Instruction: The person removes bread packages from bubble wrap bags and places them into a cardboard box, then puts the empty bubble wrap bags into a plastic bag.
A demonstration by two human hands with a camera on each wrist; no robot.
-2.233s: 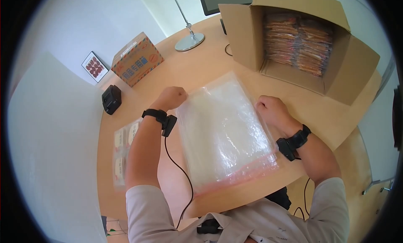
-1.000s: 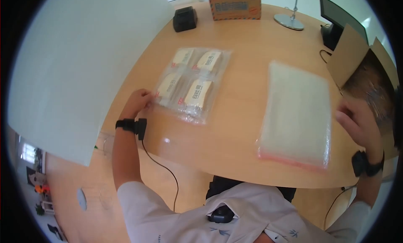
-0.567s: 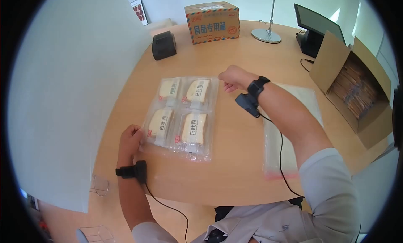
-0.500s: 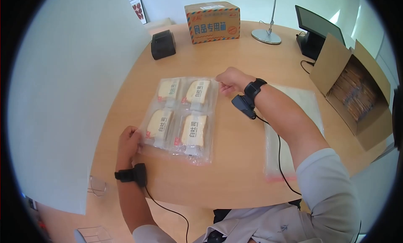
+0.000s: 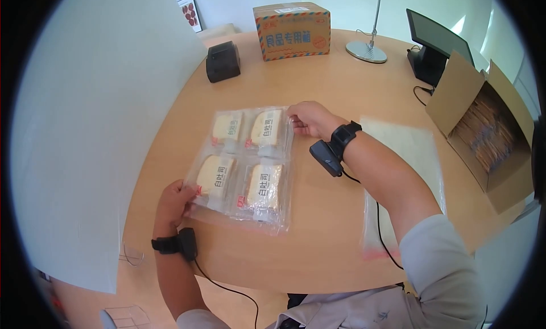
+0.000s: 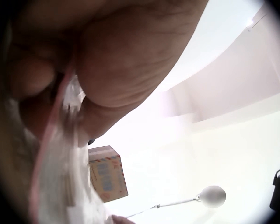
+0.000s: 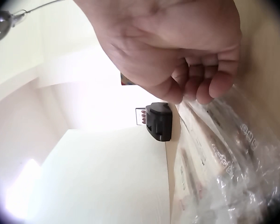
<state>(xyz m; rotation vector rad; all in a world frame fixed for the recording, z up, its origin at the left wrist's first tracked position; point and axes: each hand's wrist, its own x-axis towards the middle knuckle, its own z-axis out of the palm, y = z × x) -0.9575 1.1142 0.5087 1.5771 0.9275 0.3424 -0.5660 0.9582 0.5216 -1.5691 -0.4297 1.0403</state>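
A clear plastic bag (image 5: 237, 168) holds several wrapped slices of white bread, laid out in two rows with printed labels. At its near left corner, my left hand (image 5: 174, 201) pinches the edge between thumb and fingers. The left wrist view has the bag's pink-edged film running between the fingers of that hand (image 6: 126, 51). My right hand (image 5: 310, 117) pinches the far right corner, fingers curled in. From the right wrist view, the fingertips of this hand (image 7: 177, 44) meet the edge of the crinkled film (image 7: 242, 158).
Flat clear bags (image 5: 405, 140) with a pink edge lie to the right, partly under my right forearm. An open carton (image 5: 455, 110) full of packets is on its side at far right. Behind stand a printed box (image 5: 293, 36), a black device (image 5: 222, 61), a lamp base (image 5: 367, 52) and a monitor (image 5: 438, 36).
Both hands have left the flat bags and gone left to the bread bag, the left first, then the right. Since half a second ago, the bag has shifted slightly towards me.
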